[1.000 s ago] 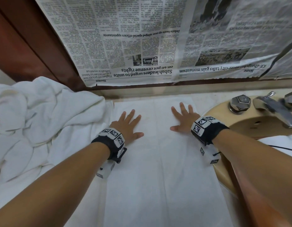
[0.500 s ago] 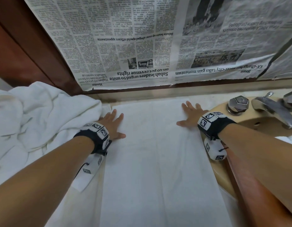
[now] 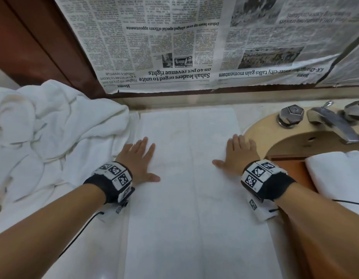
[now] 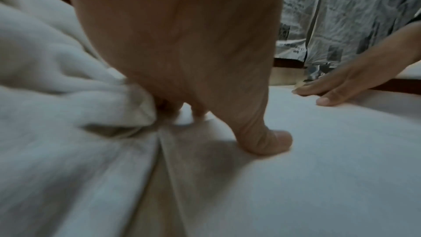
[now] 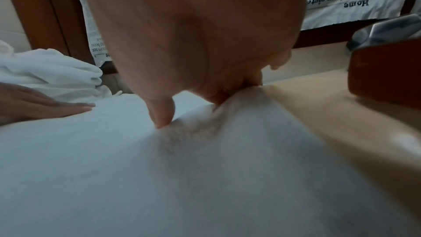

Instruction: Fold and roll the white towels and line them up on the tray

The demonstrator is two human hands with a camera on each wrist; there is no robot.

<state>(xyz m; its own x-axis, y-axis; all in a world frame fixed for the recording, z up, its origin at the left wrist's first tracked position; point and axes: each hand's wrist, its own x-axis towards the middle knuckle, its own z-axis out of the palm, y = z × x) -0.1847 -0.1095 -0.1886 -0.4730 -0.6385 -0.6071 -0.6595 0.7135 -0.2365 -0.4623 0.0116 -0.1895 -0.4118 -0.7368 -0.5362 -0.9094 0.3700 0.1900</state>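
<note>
Counter (image 3: 243, 115) (towel-draped (image 3: 186, 198)); newspaper (image 3: 174, 47) behind.

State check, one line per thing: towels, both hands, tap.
flat towel: spread flat on the counter, long fold line down its middle, not rolled
left hand: open, palm down on the flat towel's left side
right hand: open, palm down on the flat towel's right edge
towel heap: crumpled, unfolded, left of the flat towel
folded towel: lying at far right
tap: no water visible

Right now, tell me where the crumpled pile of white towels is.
In the head view, the crumpled pile of white towels lies far left, beside the left hand, under the dark wooden panel.
</note>
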